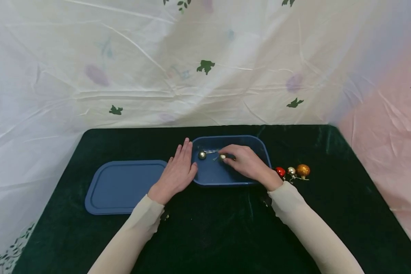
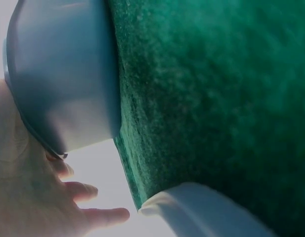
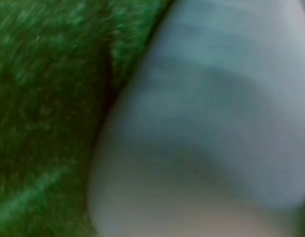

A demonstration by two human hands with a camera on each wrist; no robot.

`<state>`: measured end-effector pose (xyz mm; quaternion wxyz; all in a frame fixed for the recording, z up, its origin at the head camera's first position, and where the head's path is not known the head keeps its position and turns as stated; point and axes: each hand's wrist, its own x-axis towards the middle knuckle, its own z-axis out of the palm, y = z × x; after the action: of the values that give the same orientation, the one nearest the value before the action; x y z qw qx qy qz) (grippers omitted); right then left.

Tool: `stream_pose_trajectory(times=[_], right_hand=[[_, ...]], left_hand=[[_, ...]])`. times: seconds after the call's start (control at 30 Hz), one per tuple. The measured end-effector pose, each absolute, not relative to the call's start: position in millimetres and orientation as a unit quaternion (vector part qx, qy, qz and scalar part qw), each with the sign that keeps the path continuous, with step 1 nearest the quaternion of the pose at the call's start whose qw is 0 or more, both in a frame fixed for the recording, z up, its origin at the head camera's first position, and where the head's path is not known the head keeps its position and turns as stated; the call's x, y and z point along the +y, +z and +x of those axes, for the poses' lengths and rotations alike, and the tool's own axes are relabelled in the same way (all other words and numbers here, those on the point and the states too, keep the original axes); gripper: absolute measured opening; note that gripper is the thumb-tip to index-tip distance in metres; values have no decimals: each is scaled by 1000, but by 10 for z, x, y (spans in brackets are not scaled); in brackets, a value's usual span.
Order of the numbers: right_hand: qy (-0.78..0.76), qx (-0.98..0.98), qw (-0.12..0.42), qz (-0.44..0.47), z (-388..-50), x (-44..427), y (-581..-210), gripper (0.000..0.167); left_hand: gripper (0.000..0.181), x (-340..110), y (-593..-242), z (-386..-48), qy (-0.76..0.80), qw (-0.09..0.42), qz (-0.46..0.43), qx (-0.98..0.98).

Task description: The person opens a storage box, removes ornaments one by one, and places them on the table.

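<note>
A blue rectangular container [image 1: 233,179] stands at the middle back of the table. My left hand [image 1: 177,169] lies along its left rim with fingers straight; in the left wrist view this hand [image 2: 33,182] is against the container's outer wall [image 2: 68,74]. Inside the container, my right hand [image 1: 244,160] pinches a small gold bauble [image 1: 222,156] between thumb and fingers. Another gold bauble [image 1: 201,155] with a silvery stem lies on the container's floor to the left. The right wrist view shows only a blurred pale surface and green cloth; the fingers are hidden there.
A flat blue lid [image 1: 123,186] lies left of the container. To its right sit a red bauble [image 1: 280,171], a small gold bauble [image 1: 291,171] and a larger orange-gold one [image 1: 303,170]. Dark green cloth [image 1: 205,236] covers the table; a patterned curtain [image 1: 150,76] hangs behind.
</note>
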<state>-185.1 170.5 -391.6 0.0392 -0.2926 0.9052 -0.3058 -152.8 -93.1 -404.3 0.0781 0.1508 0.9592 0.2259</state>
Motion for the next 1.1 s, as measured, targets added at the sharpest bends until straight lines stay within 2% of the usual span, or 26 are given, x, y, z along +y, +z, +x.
stream_pose_trajectory(times=[0.3, 0.63, 0.9, 1.1], right_hand=[[-330, 896, -18, -296, -1648, 1836, -3753, 33], [-341, 890, -76, -291, -1363, 2163, -3640, 35], [-324, 890, -147, -284, -1173, 2503, -3567, 38], [-307, 901, -172, -254, -1025, 2742, -3505, 41]], left_hand=[[72, -950, -4059, -1537, 223, 61, 158, 960], [72, -936, -4045, -1529, 225, 73, 161, 958], [73, -939, -4034, -1525, 224, 77, 158, 958], [73, -931, -4031, -1526, 224, 80, 157, 958]])
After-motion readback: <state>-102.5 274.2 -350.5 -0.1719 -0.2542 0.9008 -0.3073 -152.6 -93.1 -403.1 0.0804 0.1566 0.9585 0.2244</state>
